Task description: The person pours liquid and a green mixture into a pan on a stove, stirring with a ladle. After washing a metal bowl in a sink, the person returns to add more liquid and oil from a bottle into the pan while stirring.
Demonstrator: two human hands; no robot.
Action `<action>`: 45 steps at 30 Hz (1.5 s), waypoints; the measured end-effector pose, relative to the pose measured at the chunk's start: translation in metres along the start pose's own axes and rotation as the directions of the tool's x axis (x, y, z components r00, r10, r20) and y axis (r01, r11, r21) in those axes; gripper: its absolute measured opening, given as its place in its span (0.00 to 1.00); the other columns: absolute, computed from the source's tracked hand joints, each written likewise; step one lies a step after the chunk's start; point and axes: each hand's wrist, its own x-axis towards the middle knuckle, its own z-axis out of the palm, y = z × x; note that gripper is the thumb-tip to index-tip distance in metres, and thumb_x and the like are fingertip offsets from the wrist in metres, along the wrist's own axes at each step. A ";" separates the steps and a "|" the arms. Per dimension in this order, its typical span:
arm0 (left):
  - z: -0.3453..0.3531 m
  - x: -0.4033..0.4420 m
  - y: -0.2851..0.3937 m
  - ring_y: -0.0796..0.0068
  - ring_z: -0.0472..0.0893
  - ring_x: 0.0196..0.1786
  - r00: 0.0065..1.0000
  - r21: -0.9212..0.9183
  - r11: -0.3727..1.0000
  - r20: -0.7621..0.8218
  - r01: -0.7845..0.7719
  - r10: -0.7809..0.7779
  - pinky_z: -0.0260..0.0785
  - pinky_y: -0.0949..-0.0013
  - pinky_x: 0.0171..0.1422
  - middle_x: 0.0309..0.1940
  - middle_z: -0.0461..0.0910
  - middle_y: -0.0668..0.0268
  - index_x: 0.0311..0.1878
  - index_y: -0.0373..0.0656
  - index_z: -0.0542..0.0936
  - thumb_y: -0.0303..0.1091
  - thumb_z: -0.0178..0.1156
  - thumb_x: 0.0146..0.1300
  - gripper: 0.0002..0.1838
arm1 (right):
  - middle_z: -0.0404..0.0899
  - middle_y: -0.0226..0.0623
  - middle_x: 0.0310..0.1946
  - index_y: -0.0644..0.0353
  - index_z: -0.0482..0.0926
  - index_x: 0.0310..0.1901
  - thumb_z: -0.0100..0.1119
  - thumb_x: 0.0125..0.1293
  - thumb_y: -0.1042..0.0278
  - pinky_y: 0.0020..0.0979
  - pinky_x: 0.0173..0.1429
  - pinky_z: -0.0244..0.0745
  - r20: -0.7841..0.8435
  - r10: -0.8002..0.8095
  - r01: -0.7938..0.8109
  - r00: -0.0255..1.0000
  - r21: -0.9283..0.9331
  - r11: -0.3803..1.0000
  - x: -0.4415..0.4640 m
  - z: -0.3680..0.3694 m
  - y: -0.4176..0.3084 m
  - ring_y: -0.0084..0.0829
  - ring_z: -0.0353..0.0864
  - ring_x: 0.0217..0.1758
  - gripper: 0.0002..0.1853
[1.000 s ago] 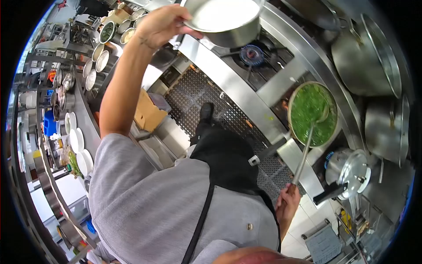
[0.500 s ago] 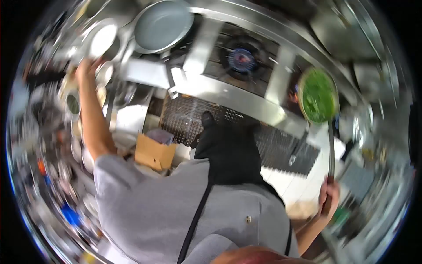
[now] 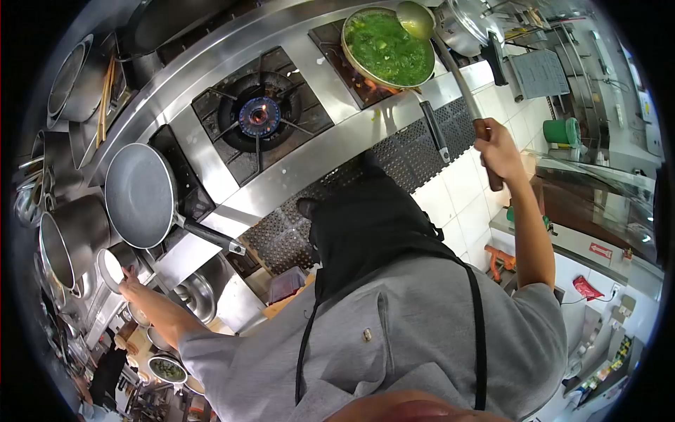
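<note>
My right hand point(image 3: 499, 150) is wrapped round the brown grip of a long-handled ladle point(image 3: 458, 74). The ladle's bowl hangs at the right rim of a frying pan point(image 3: 423, 86) and carries some yellow-green liquid. Wet chopped greens point(image 3: 389, 48) fill that pan, and orange flame shows beneath it. Out to the left, my left hand point(image 3: 129, 283) has its fingers closed at the edge of a small round white bowl point(image 3: 110, 270), beside a large steel pot point(image 3: 60, 250). The bowl's contents cannot be made out.
A lit burner point(image 3: 259, 117) burns with blue flame and no pan on it. An empty grey frying pan point(image 3: 140, 195) sits left of it, handle pointing toward me. A lidded pot point(image 3: 465, 28) stands right of the greens. Black perforated matting point(image 3: 281, 239) covers the floor.
My view has turned, so the stove now appears further left and the greens pan nearer the top. The ladle's bowl now shows plainly at the pan's rim; my left hand stays by the white bowl.
</note>
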 end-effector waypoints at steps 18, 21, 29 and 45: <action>-0.059 -0.348 -0.113 0.72 0.74 0.36 0.914 0.431 0.834 -0.053 -0.343 0.403 0.71 0.70 0.43 0.34 0.75 0.64 0.46 0.37 0.79 0.36 0.55 0.68 0.12 | 0.73 0.38 0.26 0.78 0.72 0.50 0.53 0.59 0.72 0.19 0.13 0.65 0.616 -0.148 -0.479 0.773 0.721 0.501 0.018 -0.122 0.035 0.20 0.69 0.15 0.20; -0.076 -0.475 -0.226 0.82 0.70 0.28 0.997 0.521 0.852 0.069 -0.052 0.019 0.63 0.72 0.28 0.29 0.74 0.68 0.51 0.41 0.78 0.26 0.50 0.62 0.15 | 0.72 0.35 0.24 0.78 0.73 0.50 0.55 0.56 0.69 0.18 0.11 0.63 0.562 -0.111 -0.318 0.820 0.609 0.727 0.026 -0.170 0.051 0.18 0.67 0.12 0.22; -0.043 -0.834 -0.488 0.73 0.75 0.32 0.730 0.370 0.741 0.201 0.560 -0.653 0.68 0.65 0.30 0.37 0.79 0.66 0.63 0.51 0.71 0.50 0.56 0.69 0.24 | 0.74 0.31 0.26 0.71 0.74 0.52 0.58 0.54 0.73 0.20 0.15 0.61 0.465 -0.228 0.032 0.855 0.392 0.920 0.062 -0.226 0.106 0.18 0.68 0.13 0.22; -0.186 -0.918 -0.292 0.66 0.81 0.54 0.844 0.405 0.887 -0.375 -0.224 0.384 0.72 0.62 0.61 0.52 0.83 0.59 0.58 0.35 0.78 0.37 0.60 0.68 0.20 | 0.81 0.47 0.56 0.63 0.75 0.64 0.58 0.65 0.58 0.41 0.58 0.74 0.519 -0.803 0.852 0.293 0.241 0.466 0.170 -0.010 0.201 0.39 0.81 0.54 0.28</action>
